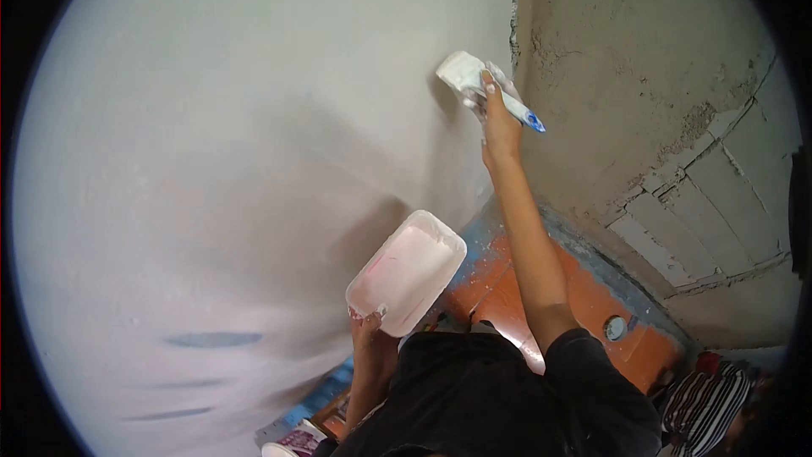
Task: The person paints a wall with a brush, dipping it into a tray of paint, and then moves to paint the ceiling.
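A wide paintbrush (463,73) with a white-coated head and a blue-tipped handle is gripped in my right hand (497,110), whose fingers are smeared with white paint. The bristles are right at the pale painted wall (254,76), near its right edge. Lower down, my left hand (369,327) holds a white rectangular tray (414,271) by its near left corner. Pale paint coats the tray's inside, with a wet patch toward the far end. My left thumb lies over the rim; the other fingers are mostly hidden beneath.
Bare grey plaster (626,51) meets the painted wall along a rough corner, with exposed blocks (694,220) lower right. Below lies an orange floor (584,288) with a small round object (615,327). A tub (296,442) stands at bottom left, striped cloth (706,402) at bottom right.
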Available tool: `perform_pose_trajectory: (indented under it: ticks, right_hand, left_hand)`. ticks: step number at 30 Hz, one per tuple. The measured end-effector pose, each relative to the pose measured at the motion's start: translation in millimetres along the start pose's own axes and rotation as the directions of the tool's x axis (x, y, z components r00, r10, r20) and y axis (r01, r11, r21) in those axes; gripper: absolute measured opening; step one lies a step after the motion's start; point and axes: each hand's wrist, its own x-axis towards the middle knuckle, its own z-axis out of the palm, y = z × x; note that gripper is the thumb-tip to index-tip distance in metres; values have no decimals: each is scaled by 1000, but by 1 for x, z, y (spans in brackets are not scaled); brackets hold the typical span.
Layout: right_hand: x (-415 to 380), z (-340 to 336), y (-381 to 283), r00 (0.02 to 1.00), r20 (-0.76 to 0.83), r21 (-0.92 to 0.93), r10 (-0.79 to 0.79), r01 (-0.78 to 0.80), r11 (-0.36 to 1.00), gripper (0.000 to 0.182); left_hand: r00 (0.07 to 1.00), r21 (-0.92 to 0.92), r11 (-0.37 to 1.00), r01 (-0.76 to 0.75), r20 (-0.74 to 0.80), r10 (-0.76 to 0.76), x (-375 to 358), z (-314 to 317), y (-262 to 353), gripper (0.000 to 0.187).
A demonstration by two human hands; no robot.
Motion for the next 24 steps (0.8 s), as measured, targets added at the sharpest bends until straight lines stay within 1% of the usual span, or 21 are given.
perform_pose_trajectory:
  ticks: [1,2,5,8,9,11,14,15,16,17,18,20,21,22,23,24]
  right_hand:
    - [7,9,3,1000,-7,42,-22,22,999,46]
    - [12,20,16,999,-37,3,-28,28,1000,43]
    - [15,-3,66,991,-119,-6,63,-64,998,41]
    - [2,-34,110,987,-124,4,103,-103,995,41]
    - [-17,-20,131,990,-108,-60,86,-92,994,42]
    - [-17,-29,127,990,-102,-97,101,-111,989,43]
    - [3,-15,77,989,-143,-247,39,-74,966,47]
    - [20,-9,69,986,-144,-370,-83,24,929,47]
    - [20,19,86,970,-100,-517,-220,138,845,48]
    - [31,36,65,979,-62,-496,-194,138,857,54]
    - [35,56,32,985,-18,-474,-169,141,869,61]
    - [24,90,-43,987,133,-323,-87,127,938,65]
    - [23,100,-60,975,216,-246,-54,108,963,67]
    - [30,99,-53,980,158,-208,-123,155,966,65]
    - [29,108,-20,975,113,-191,-193,212,958,64]
    - [35,104,3,965,55,-162,-256,261,952,62]
  left_hand:
    - [1000,15,1000,-2,-14,2,3,-3,3,78]
    - [1000,11,1000,4,-28,-4,7,-9,11,78]
    - [1000,-25,1000,7,-30,-7,15,-10,24,80]
    - [1000,78,997,21,15,-22,22,-29,27,81]
    - [999,43,998,39,23,-40,28,-73,32,82]
    - [998,69,996,60,5,-61,30,-71,34,83]
    - [997,82,994,74,22,-76,33,-54,35,84]
    - [996,89,993,83,22,-85,35,-49,36,84]
    - [995,52,994,94,35,-96,40,-88,37,84]
    - [994,62,993,99,33,-101,40,-85,39,84]
    - [995,22,995,98,28,-98,40,-80,41,82]
    - [996,-52,995,89,9,-89,39,-62,44,78]
    - [996,-65,994,85,19,-84,39,-56,43,78]
    - [997,-77,994,80,27,-78,40,-51,42,78]
    - [996,-113,991,78,40,-74,44,-69,42,77]
    - [997,-84,993,77,39,-73,45,-73,41,78]
